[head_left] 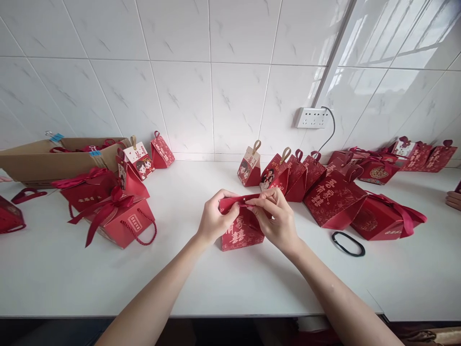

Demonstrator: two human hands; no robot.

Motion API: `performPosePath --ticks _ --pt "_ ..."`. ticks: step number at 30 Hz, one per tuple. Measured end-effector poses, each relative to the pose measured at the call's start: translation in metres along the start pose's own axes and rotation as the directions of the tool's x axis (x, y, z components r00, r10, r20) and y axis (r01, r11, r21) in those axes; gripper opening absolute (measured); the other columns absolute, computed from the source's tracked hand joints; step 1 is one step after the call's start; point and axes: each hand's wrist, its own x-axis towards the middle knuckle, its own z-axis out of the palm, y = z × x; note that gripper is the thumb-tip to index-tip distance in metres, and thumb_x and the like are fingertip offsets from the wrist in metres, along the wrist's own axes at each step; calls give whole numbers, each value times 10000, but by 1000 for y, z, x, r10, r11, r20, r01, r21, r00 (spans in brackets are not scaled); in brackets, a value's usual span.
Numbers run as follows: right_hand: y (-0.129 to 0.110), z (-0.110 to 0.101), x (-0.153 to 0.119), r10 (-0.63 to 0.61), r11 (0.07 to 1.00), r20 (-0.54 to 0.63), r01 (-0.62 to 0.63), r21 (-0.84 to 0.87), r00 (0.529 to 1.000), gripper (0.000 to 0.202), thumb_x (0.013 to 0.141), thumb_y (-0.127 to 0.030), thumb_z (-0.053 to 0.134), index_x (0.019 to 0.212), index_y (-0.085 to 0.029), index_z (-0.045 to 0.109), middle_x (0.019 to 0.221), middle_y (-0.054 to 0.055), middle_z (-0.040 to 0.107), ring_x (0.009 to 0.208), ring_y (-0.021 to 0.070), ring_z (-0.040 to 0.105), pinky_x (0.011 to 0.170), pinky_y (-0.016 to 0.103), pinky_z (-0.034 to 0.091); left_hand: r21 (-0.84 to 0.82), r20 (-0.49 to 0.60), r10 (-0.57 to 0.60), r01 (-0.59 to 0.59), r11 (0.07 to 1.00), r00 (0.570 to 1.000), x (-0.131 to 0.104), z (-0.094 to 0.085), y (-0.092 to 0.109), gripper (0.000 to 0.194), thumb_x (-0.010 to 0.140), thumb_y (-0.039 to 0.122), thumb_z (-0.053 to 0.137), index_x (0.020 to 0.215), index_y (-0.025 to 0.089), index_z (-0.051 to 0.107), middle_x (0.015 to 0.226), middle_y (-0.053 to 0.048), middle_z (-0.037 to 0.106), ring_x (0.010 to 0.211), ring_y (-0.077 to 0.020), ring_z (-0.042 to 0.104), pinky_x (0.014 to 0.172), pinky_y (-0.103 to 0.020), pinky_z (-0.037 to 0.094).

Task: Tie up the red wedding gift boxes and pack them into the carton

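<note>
A red gift box [243,236] with pale lettering stands upright on the white table in front of me. My left hand [217,217] pinches the box's upper left side, thumb in front and fingers behind. My right hand [275,216] has its fingers pressed together on the top right edge, near a small shiny fastener. Both hands cover part of the box's top, and its right side is partly hidden by my right hand.
Red boxes with ribbons [124,223] and a cardboard carton [32,163] stand to the left. More red boxes [334,197] line the right, with a black loop [348,243] before them. A power strip [313,118] is on the tiled wall. Another person's fingers [454,198] show far right.
</note>
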Motion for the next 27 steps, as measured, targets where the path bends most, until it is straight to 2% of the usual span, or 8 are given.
performPosePath --ticks 10,15,19,24,27 --pt "-5 0 4 57 998 7 -57 -41 998 139 844 -130 536 832 -203 654 791 40 470 715 149 516 617 300 485 37 19 83 -84 996 996 -3 -2 1 65 756 239 554 782 179 553 712 9 632 620 -111 571 568 -204 448" --pt "-9 -2 5 77 997 26 -76 -29 997 107 828 -127 569 811 -201 644 787 34 478 718 142 505 608 284 483 23 39 139 -140 990 990 -4 -4 -1 151 826 302 489 751 178 531 655 15 574 596 -106 525 558 -211 421" --pt "-10 -3 5 152 988 21 -152 -2 988 70 814 -154 594 801 -207 637 787 27 480 723 141 510 555 260 479 30 22 183 -184 982 983 -4 -2 -1 174 840 306 500 733 173 534 672 12 579 614 -97 523 579 -200 419" --pt "-11 -6 6 290 956 2 -290 48 957 5 784 -198 643 788 -200 644 818 10 464 568 81 466 461 231 445 32 23 154 -154 987 988 -3 -2 1 205 839 320 511 695 175 523 599 31 537 552 -84 483 535 -191 400" --pt "-12 -7 8 289 957 22 -290 30 957 14 786 -199 641 775 -205 647 787 6 473 592 93 482 466 230 442 27 26 140 -141 990 990 -3 -2 1 183 825 328 534 723 177 544 639 22 576 578 -89 516 550 -189 420"
